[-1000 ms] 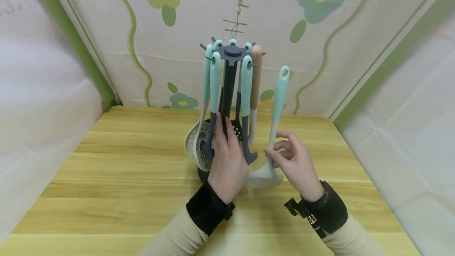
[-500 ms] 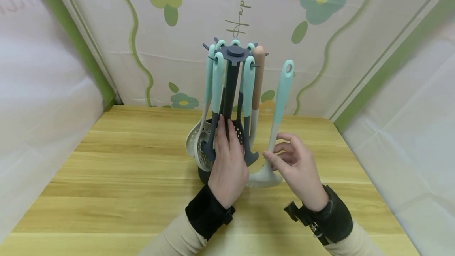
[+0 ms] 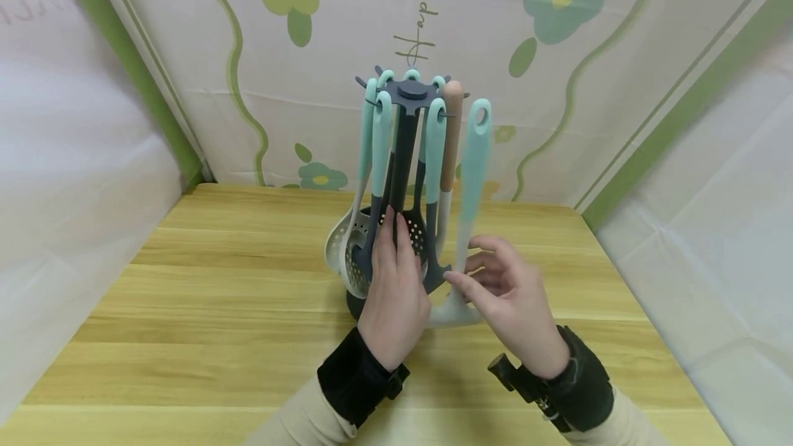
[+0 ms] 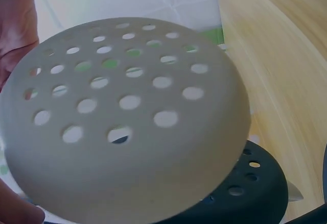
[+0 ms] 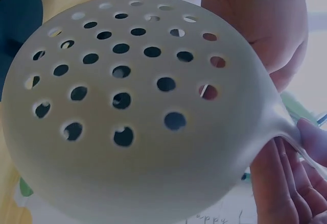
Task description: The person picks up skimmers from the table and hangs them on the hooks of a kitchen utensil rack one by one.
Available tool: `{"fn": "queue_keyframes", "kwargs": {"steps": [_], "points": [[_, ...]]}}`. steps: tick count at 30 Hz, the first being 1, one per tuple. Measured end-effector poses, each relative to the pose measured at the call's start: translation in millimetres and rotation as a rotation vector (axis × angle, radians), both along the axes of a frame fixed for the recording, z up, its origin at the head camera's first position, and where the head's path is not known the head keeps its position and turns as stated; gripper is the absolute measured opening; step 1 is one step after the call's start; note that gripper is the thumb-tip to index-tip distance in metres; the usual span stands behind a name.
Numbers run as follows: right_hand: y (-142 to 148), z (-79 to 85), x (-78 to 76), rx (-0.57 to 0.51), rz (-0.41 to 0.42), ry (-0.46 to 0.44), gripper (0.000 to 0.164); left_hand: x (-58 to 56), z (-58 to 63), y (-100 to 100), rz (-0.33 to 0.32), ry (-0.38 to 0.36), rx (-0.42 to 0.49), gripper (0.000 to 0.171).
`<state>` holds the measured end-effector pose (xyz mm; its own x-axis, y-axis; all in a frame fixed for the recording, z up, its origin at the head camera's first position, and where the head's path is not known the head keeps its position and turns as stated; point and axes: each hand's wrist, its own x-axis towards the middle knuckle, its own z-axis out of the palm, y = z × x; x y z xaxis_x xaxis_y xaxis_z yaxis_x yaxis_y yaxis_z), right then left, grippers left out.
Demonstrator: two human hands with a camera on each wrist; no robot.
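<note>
My right hand (image 3: pixel 517 312) pinches the neck of a perforated skimmer with a mint handle (image 3: pixel 474 157) and a light grey bowl (image 5: pixel 127 81). Handle up, it stands close to the right side of a dark utensil rack (image 3: pixel 405 150), its handle's top apart from the rack's crown. The bowl, partly behind my left hand in the head view, fills much of both wrist views. With fingers nearly straight, my left hand (image 3: pixel 394 301) lies against the front of the rack, amid the hung utensils. What exactly its palm touches is hidden.
Several mint-handled utensils hang around the rack, among them a grey slotted spoon (image 3: pixel 354 260) at left. One tan-handled utensil (image 3: pixel 452 136) hangs on the right. The wooden table (image 3: pixel 186 322) meets a flower-printed cloth (image 3: pixel 297 122) behind.
My right hand has brought the skimmer left, closer to the rack, and its handle has become more upright. My left hand has stayed nearly still against the rack.
</note>
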<state>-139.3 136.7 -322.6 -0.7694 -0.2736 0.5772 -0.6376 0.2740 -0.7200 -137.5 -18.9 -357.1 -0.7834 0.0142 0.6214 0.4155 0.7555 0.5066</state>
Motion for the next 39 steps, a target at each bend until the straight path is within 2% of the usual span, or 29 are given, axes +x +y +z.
{"fn": "queue_keyframes", "kwargs": {"steps": [7, 11, 22, 33, 39], "points": [[-10, 2.4, 0.4, 0.02, 0.055, 0.074, 0.036, 0.7, -0.2, -5, -0.038, -0.031, 0.034, 0.056], [-15, 5.6, 0.6, 0.04, 0.057, 0.086, 0.037, 2.1, 0.6, -7, -0.072, -0.033, 0.06, 0.054], [-28, 8.4, -0.2, 0.077, 0.069, 0.109, 0.038, 6.0, 7.3, -15, -0.117, -0.073, 0.104, 0.048], [-35, 5.4, -1.4, 0.087, 0.065, 0.073, 0.037, 8.6, 6.7, -21, -0.137, -0.099, 0.127, 0.048], [-38, 5.4, -0.8, 0.088, 0.061, 0.028, 0.037, 11.3, 8.0, -28, -0.143, -0.083, 0.147, 0.043]]}}
